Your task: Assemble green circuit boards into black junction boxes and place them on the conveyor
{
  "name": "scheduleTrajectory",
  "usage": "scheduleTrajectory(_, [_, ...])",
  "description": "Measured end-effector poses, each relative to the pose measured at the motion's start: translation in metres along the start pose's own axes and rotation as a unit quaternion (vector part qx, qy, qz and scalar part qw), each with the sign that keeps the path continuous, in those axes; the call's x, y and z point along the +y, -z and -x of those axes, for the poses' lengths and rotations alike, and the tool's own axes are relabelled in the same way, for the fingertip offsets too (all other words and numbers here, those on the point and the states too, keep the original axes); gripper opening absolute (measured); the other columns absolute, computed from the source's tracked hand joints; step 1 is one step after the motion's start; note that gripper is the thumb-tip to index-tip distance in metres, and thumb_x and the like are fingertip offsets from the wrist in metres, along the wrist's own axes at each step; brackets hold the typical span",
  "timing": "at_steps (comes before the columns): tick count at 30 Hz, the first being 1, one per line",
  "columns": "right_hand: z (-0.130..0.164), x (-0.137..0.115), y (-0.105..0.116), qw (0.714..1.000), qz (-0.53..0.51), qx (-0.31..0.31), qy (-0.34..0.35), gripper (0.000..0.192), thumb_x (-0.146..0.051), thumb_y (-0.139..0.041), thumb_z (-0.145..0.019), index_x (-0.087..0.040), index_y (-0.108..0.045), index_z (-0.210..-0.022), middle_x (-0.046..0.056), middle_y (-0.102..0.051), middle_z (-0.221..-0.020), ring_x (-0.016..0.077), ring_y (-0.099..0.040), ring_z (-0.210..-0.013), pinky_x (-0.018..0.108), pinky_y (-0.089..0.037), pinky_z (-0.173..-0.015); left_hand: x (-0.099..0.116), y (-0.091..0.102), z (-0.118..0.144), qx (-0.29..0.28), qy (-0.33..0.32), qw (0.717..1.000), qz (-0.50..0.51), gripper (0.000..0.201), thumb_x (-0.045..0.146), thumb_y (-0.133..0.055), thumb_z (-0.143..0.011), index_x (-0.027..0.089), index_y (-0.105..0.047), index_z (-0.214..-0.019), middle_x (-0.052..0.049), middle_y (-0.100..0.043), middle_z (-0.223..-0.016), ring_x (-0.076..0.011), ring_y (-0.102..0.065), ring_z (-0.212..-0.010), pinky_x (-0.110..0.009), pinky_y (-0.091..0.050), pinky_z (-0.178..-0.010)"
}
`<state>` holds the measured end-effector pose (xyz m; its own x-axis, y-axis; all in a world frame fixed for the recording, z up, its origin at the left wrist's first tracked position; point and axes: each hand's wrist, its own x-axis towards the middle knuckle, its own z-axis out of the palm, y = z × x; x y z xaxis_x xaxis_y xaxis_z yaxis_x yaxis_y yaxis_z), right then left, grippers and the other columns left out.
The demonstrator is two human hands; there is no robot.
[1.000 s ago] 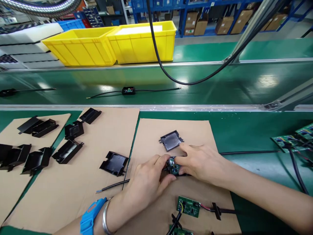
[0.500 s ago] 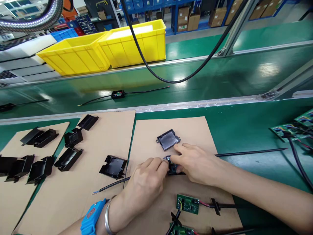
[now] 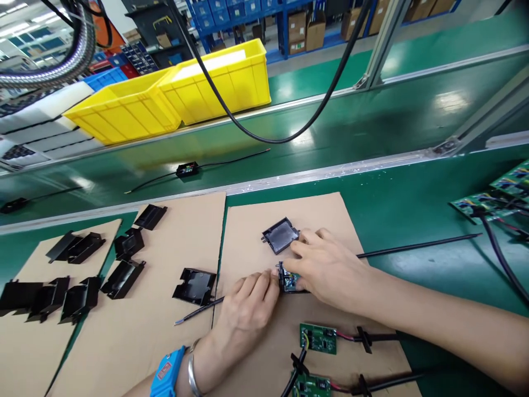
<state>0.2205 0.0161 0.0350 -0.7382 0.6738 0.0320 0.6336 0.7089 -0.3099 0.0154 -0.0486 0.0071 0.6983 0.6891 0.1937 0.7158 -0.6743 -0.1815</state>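
Observation:
A small black plastic case (image 3: 281, 282) with a circuit board (image 3: 291, 280) inside lies on the cardboard between my hands. My right hand (image 3: 328, 267) grips it from the right, index finger over the board and thumb at the near edge. My left hand (image 3: 250, 303) is closed at its left end, fingers pinched on the black cable (image 3: 200, 311), whose stripped end sticks out to the left. Another black cable (image 3: 417, 245) runs out rightward from behind my right hand. Just beyond the case lies a shallow black cover (image 3: 281, 235), close to my right fingers.
Green circuit boards (image 3: 318, 338) with cables lie nearest me. One more black case (image 3: 194, 285) and several others (image 3: 123, 278) rest on cardboard (image 3: 165, 353) to the left. More boards (image 3: 475, 203) are at right. Yellow bins (image 3: 223, 82) stand behind; a black cable (image 3: 264, 139) hangs in front.
The view has shifted slightly. My right fingers have spread and lifted a little, showing more of the board in the case. My left hand stays at the case's left end.

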Motion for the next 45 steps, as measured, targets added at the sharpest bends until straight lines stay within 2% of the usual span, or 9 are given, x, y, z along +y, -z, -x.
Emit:
scheduleTrajectory(4, [-0.019,-0.005,-0.001,1.0,-0.01,-0.004,-0.015,0.025,-0.032,-0.07,-0.08,-0.015,-0.058,-0.094,0.008,-0.063,-0.088,0.0248,-0.052,-0.091,0.033,-0.036,-0.071,-0.002,-0.008,0.004,-0.003,0.035,0.998,0.059,0.026,0.006,-0.042,-0.093,0.009,-0.058,-0.113,-0.011,-0.066,-0.105,-0.0229,-0.059,-0.086,-0.036,-0.052,-0.072])
scheduleTrajectory(9, [-0.029,-0.007,-0.011,1.0,0.011,-0.008,0.011,0.007,-0.022,-0.063,-0.085,-0.017,-0.058,-0.085,0.006,-0.064,-0.089,0.0248,-0.053,-0.094,0.036,-0.035,-0.076,-0.01,-0.013,0.005,0.031,0.072,0.981,0.179,0.028,0.003,-0.043,-0.091,0.014,-0.059,-0.111,-0.007,-0.065,-0.105,-0.0205,-0.057,-0.089,-0.035,-0.05,-0.078])
scheduleTrajectory(12, [-0.017,-0.002,-0.008,0.999,-0.028,0.003,-0.032,0.027,-0.041,-0.072,-0.079,-0.018,-0.059,-0.085,0.005,-0.064,-0.088,0.0245,-0.054,-0.094,0.035,-0.037,-0.076,-0.014,0.001,-0.004,0.016,0.087,0.97,0.225,0.024,0.007,-0.045,-0.089,0.014,-0.059,-0.107,-0.008,-0.064,-0.101,-0.0214,-0.056,-0.09,-0.038,-0.049,-0.081])
scheduleTrajectory(16, [0.015,0.005,0.006,0.997,-0.065,0.01,-0.038,0.047,-0.056,-0.071,-0.075,-0.018,-0.06,-0.101,0.007,-0.062,-0.103,0.0256,-0.053,-0.102,0.038,-0.039,-0.086,-0.013,0.02,-0.021,0.01,0.005,0.96,0.28,0.021,0.012,-0.047,-0.087,0.012,-0.058,-0.105,-0.01,-0.061,-0.104,-0.0228,-0.054,-0.095,-0.039,-0.048,-0.084])
scheduleTrajectory(21, [0.031,0.006,0.008,0.996,-0.029,-0.057,-0.06,0.048,-0.032,-0.083,-0.065,-0.016,-0.059,-0.104,0.009,-0.061,-0.106,0.0275,-0.053,-0.101,0.041,-0.041,-0.087,-0.007,0.005,-0.032,-0.046,-0.132,0.955,0.26,0.044,0.014,-0.047,-0.088,0.009,-0.047,-0.132,-0.011,-0.058,-0.126,-0.025,-0.053,-0.111,-0.042,-0.043,-0.097])
scheduleTrajectory(26, [0.025,0.009,0.001,0.995,-0.055,-0.054,-0.067,0.042,-0.027,-0.083,-0.064,-0.019,-0.058,-0.097,0.005,-0.062,-0.103,0.0255,-0.055,-0.099,0.041,-0.042,-0.086,-0.007,-0.008,-0.027,-0.054,-0.134,0.959,0.244,0.04,0.006,-0.041,-0.091,0.01,-0.049,-0.13,-0.009,-0.058,-0.129,-0.0217,-0.052,-0.115,-0.037,-0.041,-0.102])
scheduleTrajectory(31, [0.043,0.028,0.009,0.993,-0.11,-0.028,-0.044,0.066,-0.033,-0.082,-0.068,-0.02,-0.051,-0.125,0.006,-0.061,-0.119,0.0238,-0.053,-0.111,0.037,-0.041,-0.097,-0.008,-0.001,-0.027,-0.034,-0.105,0.959,0.261,0.035,0.004,-0.039,-0.093,0.01,-0.054,-0.123,-0.007,-0.059,-0.127,-0.0223,-0.051,-0.114,-0.037,-0.043,-0.101])
scheduleTrajectory(36, [0.056,0.042,0.017,0.987,-0.134,-0.002,-0.092,0.017,-0.017,-0.049,-0.092,-0.018,-0.06,-0.105,0.005,-0.065,-0.1,0.0173,-0.06,-0.09,0.032,-0.047,-0.081,-0.005,-0.005,-0.026,-0.024,-0.109,0.965,0.238,0.035,0.007,-0.036,-0.096,0.01,-0.053,-0.127,-0.008,-0.057,-0.131,-0.0228,-0.052,-0.112,-0.038,-0.045,-0.099])
scheduleTrajectory(45, [0.045,0.035,-0.004,0.983,-0.178,0.025,0.046,0.031,0.002,-0.039,-0.082,-0.014,-0.061,-0.097,0.007,-0.061,-0.088,0.0173,-0.053,-0.085,0.029,-0.045,-0.073,-0.005,-0.002,-0.028,-0.049,-0.105,0.963,0.243,0.031,0.006,-0.04,-0.093,0.011,-0.056,-0.118,-0.008,-0.058,-0.125,-0.0222,-0.052,-0.107,-0.037,-0.047,-0.096])
